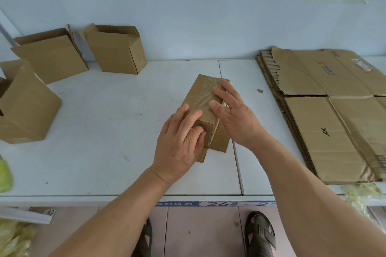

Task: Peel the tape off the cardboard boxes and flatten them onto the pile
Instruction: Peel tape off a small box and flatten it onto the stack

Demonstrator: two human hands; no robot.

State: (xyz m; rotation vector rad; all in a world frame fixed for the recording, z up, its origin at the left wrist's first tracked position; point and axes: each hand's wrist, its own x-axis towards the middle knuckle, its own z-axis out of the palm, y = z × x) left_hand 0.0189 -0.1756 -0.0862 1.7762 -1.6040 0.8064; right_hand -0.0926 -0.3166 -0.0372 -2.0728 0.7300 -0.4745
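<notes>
— So, what am I looking at, biggest first?

— I'm seeing the flattened pile (325,110) lying at the table's (104,121) right end, three open boxes (117,52) standing well apart at the left, and the small taped box (203,108) sitting mid-table.

— And the hands?

— I'm watching the left hand (179,144) curling its fingers round the box's near end, while the right hand (231,110) is lying flat on top, fingers straight, pressing the clear tape (205,98).

— Which step?

— I'm judging it as peeling, barely begun. Next I'm expecting a fingernail to be lifting a tape edge.
</notes>
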